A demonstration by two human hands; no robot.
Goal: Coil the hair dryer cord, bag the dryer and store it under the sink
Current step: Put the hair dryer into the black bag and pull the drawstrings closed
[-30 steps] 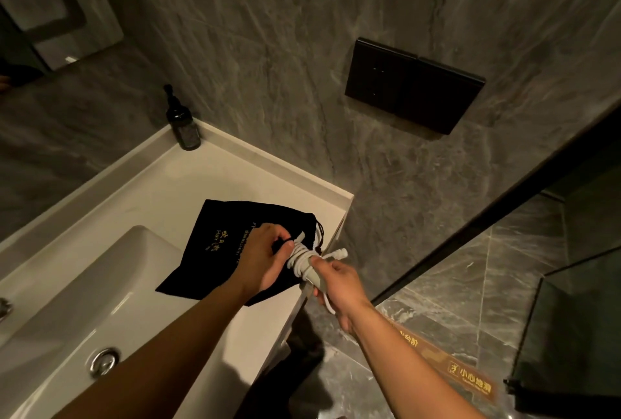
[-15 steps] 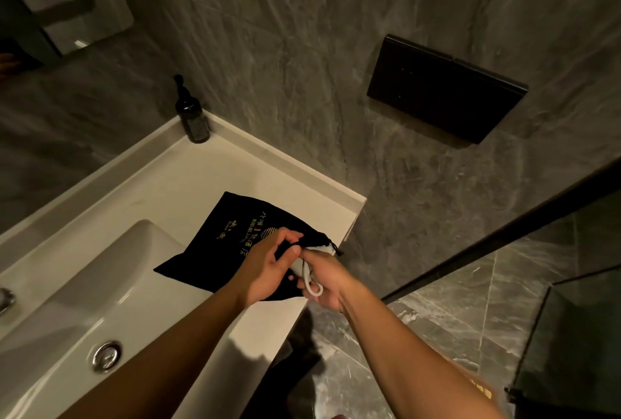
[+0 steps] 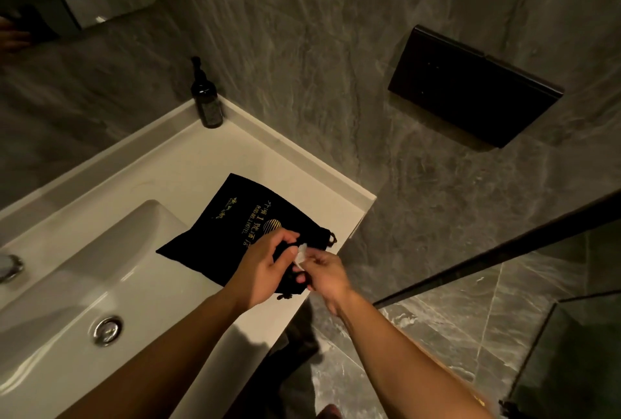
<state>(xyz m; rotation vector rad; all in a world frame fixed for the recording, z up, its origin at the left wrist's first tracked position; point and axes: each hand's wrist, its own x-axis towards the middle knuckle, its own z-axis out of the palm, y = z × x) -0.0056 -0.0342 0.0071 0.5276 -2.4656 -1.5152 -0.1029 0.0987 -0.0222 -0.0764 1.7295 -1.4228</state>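
Observation:
A black drawstring bag with gold lettering lies flat on the white counter, its mouth toward the counter's right edge. My left hand grips the bag's mouth edge. My right hand pinches a small white piece of the hair dryer cord right at the opening. The rest of the cord and the dryer are hidden, inside the bag or behind my hands. A loose drawstring end pokes out at the bag's corner.
The sink basin with its metal drain lies left of the bag, the tap at the far left. A dark pump bottle stands in the counter's back corner. A black wall panel and a glass partition are on the right.
The white coiled cord, plainly visible between my hands a second ago, has gone almost wholly into the bag's mouth. Both hands have moved down onto the bag's opening.

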